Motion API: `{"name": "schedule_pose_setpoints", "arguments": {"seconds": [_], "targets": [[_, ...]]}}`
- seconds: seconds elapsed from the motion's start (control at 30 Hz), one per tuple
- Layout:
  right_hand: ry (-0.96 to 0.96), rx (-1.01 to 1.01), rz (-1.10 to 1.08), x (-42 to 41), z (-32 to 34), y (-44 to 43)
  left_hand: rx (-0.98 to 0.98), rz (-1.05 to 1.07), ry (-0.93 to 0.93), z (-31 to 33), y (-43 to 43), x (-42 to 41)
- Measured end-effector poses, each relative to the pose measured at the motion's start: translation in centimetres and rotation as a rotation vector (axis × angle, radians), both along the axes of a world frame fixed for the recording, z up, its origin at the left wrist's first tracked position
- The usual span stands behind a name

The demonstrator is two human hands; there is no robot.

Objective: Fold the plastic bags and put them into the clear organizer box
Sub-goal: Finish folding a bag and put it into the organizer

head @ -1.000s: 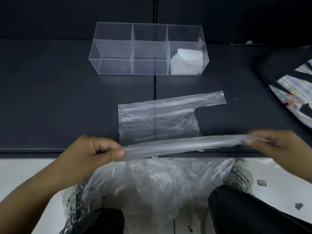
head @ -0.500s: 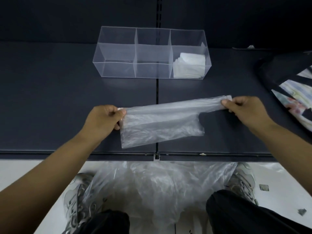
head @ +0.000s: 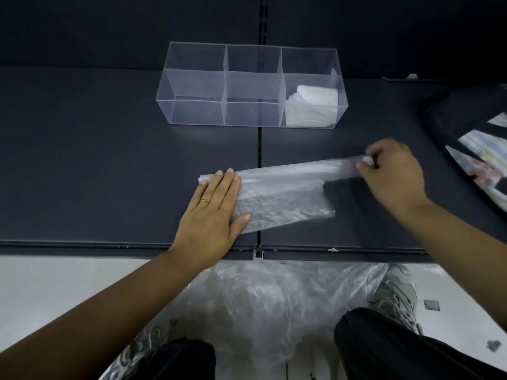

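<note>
Bag (head: 282,196): thin, clear, crinkled, folded lengthwise, flat on the shelf (head: 109,174) between your hands.
Left hand (head: 216,212): flat, fingers straight, pressing its end.
Right hand (head: 392,174): pinching the handle.

One wide-angle camera, worn on the person's head, looks forward and steeply down onto the dark shelf (head: 96,174). It sits near: both forearms (head: 109,311) enter from the bottom edge, over the floor (head: 55,283). The plastic bag (head: 282,193) lies mid-frame, the clear organizer box (head: 197,111) farther up. The right hand (head: 395,176) looks somewhat blurred.
</note>
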State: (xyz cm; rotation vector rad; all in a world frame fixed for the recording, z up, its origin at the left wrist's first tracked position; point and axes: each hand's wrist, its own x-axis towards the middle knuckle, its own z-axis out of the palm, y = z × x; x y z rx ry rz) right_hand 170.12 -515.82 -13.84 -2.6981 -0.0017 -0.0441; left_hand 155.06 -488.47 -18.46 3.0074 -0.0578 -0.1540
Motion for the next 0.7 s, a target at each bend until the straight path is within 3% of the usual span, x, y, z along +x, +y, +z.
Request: {"name": "schedule_pose_setpoints", "arguments": {"seconds": [0.1,0.17,0.23,0.43,0.7], "targets": [[-0.237,0.098,0.352,-3.8,1.4,6.0,0.025,-0.026,-0.006,-0.2,0.1,-0.1],[-0.081,0.188,0.686,-7.2,1.1,10.5,0.006,-0.049,-0.001,0.1,0.1,-0.1],[0.071,0.125,0.862,-9.6,-0.6,13.3,0.007,-0.081,0.004,0.4,0.0,-0.1],[0.041,-0.319,0.714,-7.4,-4.9,8.7,0.045,-0.092,0.031,0.2,0.8,-0.2],[0.047,-0.392,0.44,-4.0,-4.5,-0.2,0.008,-0.018,0.037,0.3,3.2,-0.5]]}}
